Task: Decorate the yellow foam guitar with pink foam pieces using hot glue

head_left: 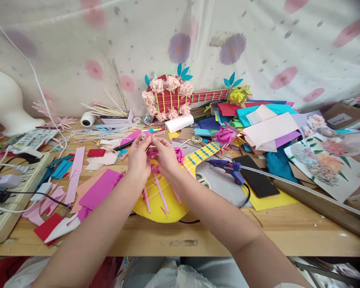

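Observation:
My left hand point(139, 156) and my right hand point(165, 154) meet above the body of a yellow paper guitar point(177, 206). Between the fingertips of both sits a small pink paper piece point(148, 133), mostly covered by the fingers. Pink strips and thin strings run across the guitar body, which lies flat on the table. Beside my right hand is a magenta paper flower point(179, 155) on the guitar, and another magenta flower point(224, 136) sits at the head end of its neck. Magenta paper point(99, 190) lies to the left of my left forearm.
To the right are a blue glue gun point(229, 169) and a black phone point(256, 176). A red paper guitar point(174, 98) with pale pink flowers leans at the back. Paper sheets point(270, 130) pile up at the right. A power strip point(15, 196) with cables lies left.

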A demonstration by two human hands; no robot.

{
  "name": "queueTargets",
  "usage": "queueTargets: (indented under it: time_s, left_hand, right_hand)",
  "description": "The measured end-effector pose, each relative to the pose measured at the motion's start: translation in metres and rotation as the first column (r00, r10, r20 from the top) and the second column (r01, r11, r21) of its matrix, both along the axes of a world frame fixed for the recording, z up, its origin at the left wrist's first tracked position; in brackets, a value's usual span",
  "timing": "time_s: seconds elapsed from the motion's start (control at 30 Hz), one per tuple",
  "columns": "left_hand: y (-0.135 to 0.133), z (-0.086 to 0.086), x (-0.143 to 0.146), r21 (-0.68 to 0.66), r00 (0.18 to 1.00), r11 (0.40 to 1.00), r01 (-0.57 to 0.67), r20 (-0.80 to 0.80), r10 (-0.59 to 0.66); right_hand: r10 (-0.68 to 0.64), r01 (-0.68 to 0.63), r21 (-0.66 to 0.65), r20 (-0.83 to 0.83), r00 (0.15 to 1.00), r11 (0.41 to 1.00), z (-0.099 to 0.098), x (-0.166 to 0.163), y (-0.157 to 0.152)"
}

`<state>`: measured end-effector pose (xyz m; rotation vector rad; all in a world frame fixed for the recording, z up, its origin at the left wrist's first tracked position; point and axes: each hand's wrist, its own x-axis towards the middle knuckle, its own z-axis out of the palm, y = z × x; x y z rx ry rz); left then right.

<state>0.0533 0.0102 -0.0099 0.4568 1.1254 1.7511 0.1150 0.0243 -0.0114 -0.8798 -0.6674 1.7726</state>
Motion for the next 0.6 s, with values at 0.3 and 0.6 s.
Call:
queueTargets:
  time_s: [0.3, 0.6]
  left_hand:
    - [0.0, 0.001, -0.009, 0.041, 0.997, 0.999, -0.031, -0.063, 0.034]
    - [0.0, 0.004, -0.015, -0.064, 0.999, 0.998, -0.027, -0.028, 0.025]
  right_hand:
    - [-0.037, -0.043, 0.299, 0.255, 0.966, 0.953, -0.006, -0.004, 0.011]
    - [0.14, -0.266, 0.34, 0.353, 0.925, 0.902, 0.0, 0.019, 0.024]
